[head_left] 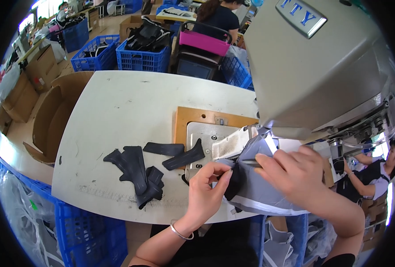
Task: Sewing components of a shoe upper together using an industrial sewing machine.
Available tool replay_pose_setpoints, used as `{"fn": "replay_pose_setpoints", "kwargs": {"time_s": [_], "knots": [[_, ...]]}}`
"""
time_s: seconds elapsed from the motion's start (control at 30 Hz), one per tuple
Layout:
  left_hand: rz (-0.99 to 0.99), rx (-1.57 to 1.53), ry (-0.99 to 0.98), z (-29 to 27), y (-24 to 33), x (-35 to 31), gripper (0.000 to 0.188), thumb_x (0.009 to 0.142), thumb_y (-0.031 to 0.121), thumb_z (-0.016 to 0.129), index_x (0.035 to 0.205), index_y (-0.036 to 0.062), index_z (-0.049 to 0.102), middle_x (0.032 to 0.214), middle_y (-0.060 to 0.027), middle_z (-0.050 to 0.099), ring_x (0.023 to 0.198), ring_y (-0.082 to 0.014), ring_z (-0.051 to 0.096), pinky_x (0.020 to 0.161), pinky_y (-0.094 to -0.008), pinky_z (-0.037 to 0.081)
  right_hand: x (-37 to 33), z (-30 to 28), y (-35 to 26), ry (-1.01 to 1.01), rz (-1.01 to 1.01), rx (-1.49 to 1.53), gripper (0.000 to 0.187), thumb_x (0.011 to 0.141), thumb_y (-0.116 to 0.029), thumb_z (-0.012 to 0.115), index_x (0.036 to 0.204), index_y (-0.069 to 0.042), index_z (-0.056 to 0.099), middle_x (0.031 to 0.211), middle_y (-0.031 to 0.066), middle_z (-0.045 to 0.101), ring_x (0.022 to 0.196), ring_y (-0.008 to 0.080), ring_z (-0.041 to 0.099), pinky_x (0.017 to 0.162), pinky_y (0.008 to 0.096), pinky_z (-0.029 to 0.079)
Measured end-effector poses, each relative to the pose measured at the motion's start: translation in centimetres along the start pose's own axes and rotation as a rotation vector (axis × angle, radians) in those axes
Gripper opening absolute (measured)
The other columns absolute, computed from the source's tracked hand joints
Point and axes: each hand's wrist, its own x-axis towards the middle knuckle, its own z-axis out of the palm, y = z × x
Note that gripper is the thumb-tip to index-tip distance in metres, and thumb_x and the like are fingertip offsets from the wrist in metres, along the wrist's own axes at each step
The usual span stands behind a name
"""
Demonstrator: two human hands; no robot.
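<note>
My left hand (208, 189), with a silver bangle on its wrist, pinches the edge of a small black fabric piece (234, 183) between thumb and index finger. That piece lies against a larger grey fabric piece (262, 193) with a white border, draped over the table's front edge below the sewing machine head (322, 71). My right hand (295, 173) rests over the grey fabric with its fingers closed. A slim dark thing shows at its fingertips, too small to name. Several loose black fabric pieces (135, 167) lie left of my hands on the white table (104, 111).
The machine's metal arm (235, 140) and wooden-framed plate (182, 122) stand just beyond my hands. An open cardboard box (50, 122) sits left of the table. Blue crates (144, 58) and a seated person (219, 20) are beyond it. Another person (370, 175) works at the right.
</note>
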Motion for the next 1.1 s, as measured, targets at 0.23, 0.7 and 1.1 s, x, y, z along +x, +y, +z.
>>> {"fn": "replay_pose_setpoints", "kwargs": {"time_s": [0.23, 0.7, 1.1], "knots": [[0.092, 0.288, -0.024, 1.3, 2.2, 1.8, 0.012, 0.091, 0.007, 0.067, 0.098, -0.0026, 0.065, 0.082, -0.0064, 0.065, 0.068, -0.0061, 0.057, 0.057, -0.0217, 0.046, -0.7, -0.1, -1.3, -0.079, 0.113, -0.084, 0.031, 0.083, -0.034, 0.068, 0.107, -0.013, 0.068, 0.072, -0.0039, 0.05, 0.054, 0.009, 0.048, 0.052, 0.0246, 0.037], [-0.004, 0.065, -0.023, -0.5, 1.7, 1.5, 0.007, 0.091, 0.004, 0.067, 0.093, -0.0026, 0.071, 0.072, 0.0025, 0.063, 0.06, -0.0002, 0.052, 0.05, -0.017, 0.039, 0.6, 0.6, -1.6, -0.018, 0.025, -0.075, 0.021, 0.073, -0.018, 0.07, 0.094, -0.015, 0.072, 0.069, -0.0063, 0.046, 0.054, 0.0082, 0.042, 0.046, 0.023, 0.03], [-0.006, -0.044, -0.029, -0.8, 1.7, 0.9, 0.008, 0.089, 0.002, 0.069, 0.094, -0.004, 0.069, 0.081, 0.0001, 0.066, 0.067, -0.0016, 0.056, 0.056, -0.0163, 0.043, 0.7, 1.2, -2.0, 0.043, -0.015, -0.054, 0.016, 0.073, -0.015, 0.069, 0.089, -0.013, 0.073, 0.063, -0.0061, 0.042, 0.053, 0.009, 0.04, 0.048, 0.0254, 0.025]]}}
